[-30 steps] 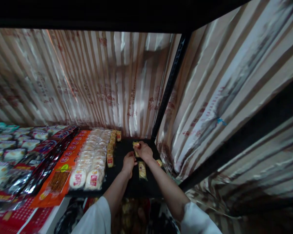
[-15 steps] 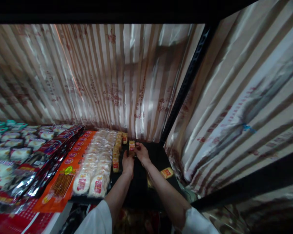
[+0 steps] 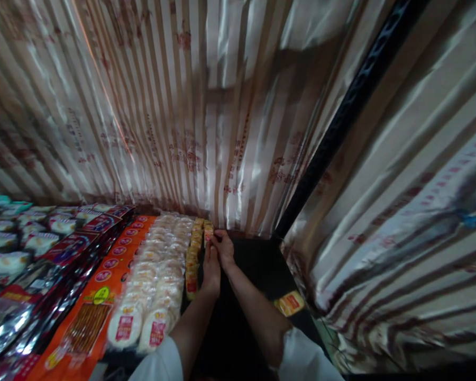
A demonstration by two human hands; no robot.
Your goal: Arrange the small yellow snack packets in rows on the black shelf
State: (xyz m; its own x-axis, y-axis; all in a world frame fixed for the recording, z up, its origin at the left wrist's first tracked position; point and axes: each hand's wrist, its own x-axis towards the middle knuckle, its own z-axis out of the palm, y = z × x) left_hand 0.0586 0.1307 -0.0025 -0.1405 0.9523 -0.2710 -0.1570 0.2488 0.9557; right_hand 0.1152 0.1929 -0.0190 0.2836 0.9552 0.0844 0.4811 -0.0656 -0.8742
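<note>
"Right hand (image 3: pixel 224 248)?"
"Pinching a blocky, yellow-wrapped packet (image 3: pixel 208 233) at the back of the flat black shelf (image 3: pixel 257 262)."
"Left hand (image 3: pixel 211 269)?"
"Fingers straight, just beside it; I can't tell its grip."

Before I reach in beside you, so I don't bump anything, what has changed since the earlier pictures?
The left hand and right hand brought a small yellow packet leftward, to just right of the yellow row, near its back end. Whether the grip has loosened, I can't tell. The orange bag and loose packet stayed put.
</note>
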